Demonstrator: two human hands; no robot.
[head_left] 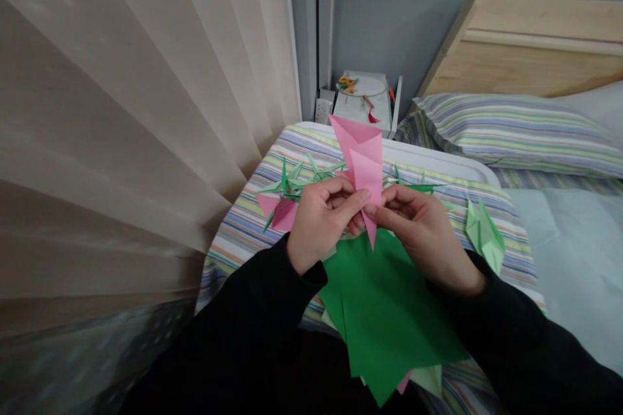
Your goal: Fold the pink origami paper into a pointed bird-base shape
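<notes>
Between my two hands a partly folded piece of pink origami paper [366, 165] stands upright, its layers spread at the top and a narrow point hanging down. My left hand [325, 214] pinches its lower left edge between thumb and fingers. On the other side my right hand [422, 227] pinches the lower right edge, the thumbs almost meeting. Some fingertips are hidden behind the paper. Below the hands lie green paper sheets [384, 305], stacked unevenly, with pale green and pink corners showing beneath.
Folded green paper pieces [311, 175] and a pink folded piece [283, 213] lie left on the striped cloth [243, 227]. A light green folded piece [485, 233] is at right. Beyond are a small white stand [350, 104] and a bed with a striped pillow [516, 126]. A curtain [146, 91] hangs left.
</notes>
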